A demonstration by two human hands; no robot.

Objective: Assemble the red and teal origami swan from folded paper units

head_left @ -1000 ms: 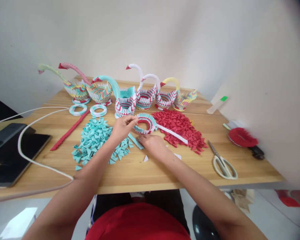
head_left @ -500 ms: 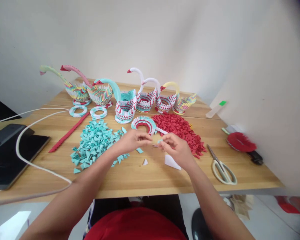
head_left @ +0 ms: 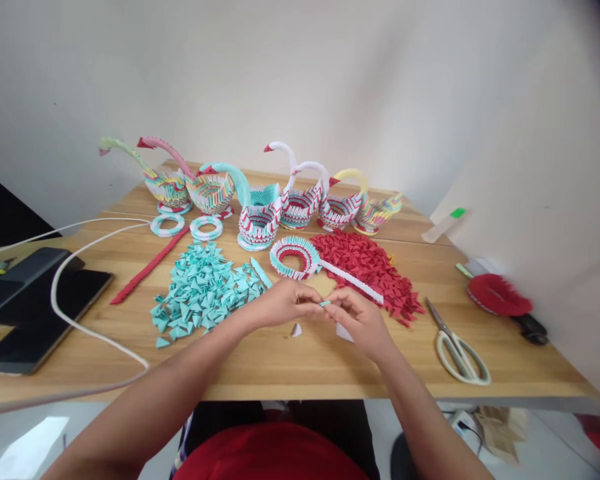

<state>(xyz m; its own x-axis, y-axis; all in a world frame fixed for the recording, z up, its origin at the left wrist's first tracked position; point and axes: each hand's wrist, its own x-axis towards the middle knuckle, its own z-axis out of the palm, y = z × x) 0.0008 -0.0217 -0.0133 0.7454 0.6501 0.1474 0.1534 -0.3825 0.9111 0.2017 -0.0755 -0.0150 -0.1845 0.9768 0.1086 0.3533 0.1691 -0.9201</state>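
My left hand [head_left: 283, 303] and my right hand [head_left: 361, 320] meet above the wooden table [head_left: 260, 360], both pinching a small teal folded paper piece [head_left: 325, 303] between their fingertips. Just beyond the hands lies a half ring of red, white and teal paper pieces [head_left: 295, 256] with a white strip [head_left: 353, 280] running off to its right. A pile of teal paper triangles [head_left: 203, 290] lies left of my left hand. A pile of red triangles [head_left: 373, 267] lies beyond my right hand. Two small white pieces [head_left: 296, 329] rest on the table under the hands.
Several paper swans [head_left: 260, 200] stand in a row at the back. Two paper rings [head_left: 205, 228] and a red strip [head_left: 150, 265] lie at left. Scissors [head_left: 457, 347] lie at right, with a red fan-like object [head_left: 500, 297] beyond. A tablet [head_left: 35, 320] and white cable [head_left: 80, 327] occupy the left edge.
My left hand let go of the half ring and my right hand rose from the table; both came together nearer to me, pinching a small teal piece.
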